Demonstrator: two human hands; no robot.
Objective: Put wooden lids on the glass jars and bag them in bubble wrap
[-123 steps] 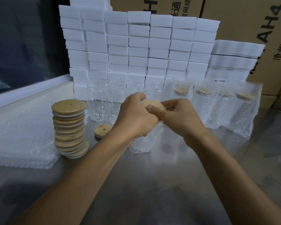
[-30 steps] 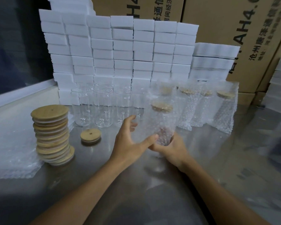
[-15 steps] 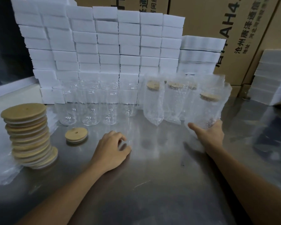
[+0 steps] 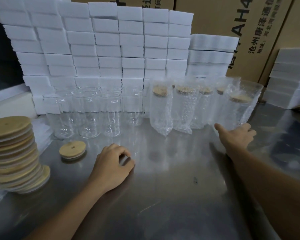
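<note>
The bagged jar (image 4: 240, 108), lid on and sleeved in bubble wrap, now stands at the right end of the row of wrapped jars (image 4: 184, 108) along the back of the steel table (image 4: 171, 196). A second ago we held it in mid-table with both hands; since then we have carried it right and set it beside its neighbours. Our right hand (image 4: 237, 135) sits at its foot, fingers spread and nearly straight against the base of the wrap; whether they press it or merely touch we cannot tell. Our left hand (image 4: 111, 168) has dropped away from the jar and rests on the table with fingers loosely curled, holding nothing.

We judge this one finished, so the next cycle can begin. The bare glass jars (image 4: 90, 115) wait in a cluster at the back left, a single wooden lid (image 4: 72, 150) lies just in front of them, and the tall stack of lids (image 4: 14, 153) leans at the far left. Four seconds back both hands were working a lid at the jar's mouth; that step is now done. White foam blocks (image 4: 102, 45) and cardboard cartons (image 4: 232, 23) stand behind.
</note>
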